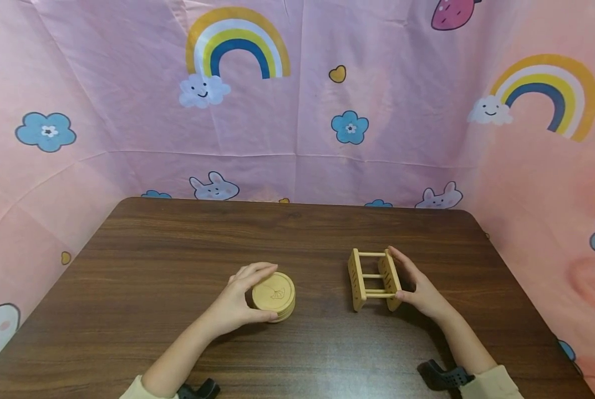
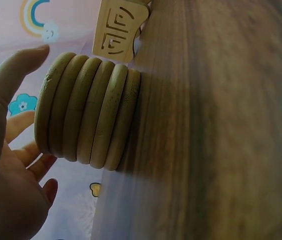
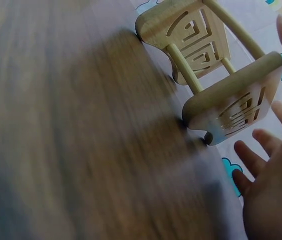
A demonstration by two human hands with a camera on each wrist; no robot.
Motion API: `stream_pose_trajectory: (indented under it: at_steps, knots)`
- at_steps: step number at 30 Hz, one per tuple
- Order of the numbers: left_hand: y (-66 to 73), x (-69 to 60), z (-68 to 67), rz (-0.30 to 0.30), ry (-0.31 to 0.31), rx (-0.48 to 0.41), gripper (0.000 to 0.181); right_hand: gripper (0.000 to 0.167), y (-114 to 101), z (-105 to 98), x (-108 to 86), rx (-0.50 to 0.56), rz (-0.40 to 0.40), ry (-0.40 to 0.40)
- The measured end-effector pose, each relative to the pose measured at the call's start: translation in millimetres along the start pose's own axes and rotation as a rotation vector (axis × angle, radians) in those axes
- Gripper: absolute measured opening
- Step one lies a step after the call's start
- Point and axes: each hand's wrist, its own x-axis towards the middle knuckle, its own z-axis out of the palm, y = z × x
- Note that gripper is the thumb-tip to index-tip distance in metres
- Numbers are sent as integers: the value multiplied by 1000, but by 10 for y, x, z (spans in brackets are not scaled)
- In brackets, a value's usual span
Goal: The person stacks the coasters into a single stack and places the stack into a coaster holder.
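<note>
A stack of several round wooden coasters [image 1: 274, 292] stands on the table left of a small wooden coaster rack [image 1: 372, 277]. The top coaster bears a line drawing. My left hand [image 1: 239, 302] is spread around the stack's left side, thumb on the near side and fingers on the far side. In the left wrist view a gap shows between the thumb and the coasters [image 2: 86, 110]. My right hand [image 1: 422, 291] reaches around the right panel of the rack, thumb near its front corner. The right wrist view shows loose fingers beside the cut-out panel [image 3: 240, 112], apparently not gripping it.
Both things stand on a dark wood-grain table [image 1: 177, 233] with rounded far corners. A pink and purple printed cloth [image 1: 297, 127] hangs behind it and along the sides. Dark bands [image 1: 444, 377] sit at both wrists.
</note>
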Motion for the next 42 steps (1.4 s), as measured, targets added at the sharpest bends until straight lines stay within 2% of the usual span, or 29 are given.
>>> stream_pose_trajectory:
  at_steps: [7,16,20,24,27,32,37,42]
  knots:
    - [13,-62,-31,-11,40,2,82,78,-87,10,21,23,-29,51]
    - [52,-142,-80,-41,75,-11,78,69,-207,32,34,-5,-97,168]
    - [56,-181,-83,-47,95,-20,76,66,-316,72,53,31,-123,227]
    - [75,-205,-82,-52,114,-20,74,59,-440,128,68,76,-174,294]
    - [77,-220,-79,-46,132,-22,73,53,-529,185,83,90,-249,320]
    - [73,-244,-71,-40,148,-61,73,49,-657,300,112,102,-350,329]
    - [55,-263,-44,-44,165,-109,69,48,-764,426,117,143,-366,303]
    - [8,-280,-4,-19,180,-110,65,42,-865,590,127,208,-388,278]
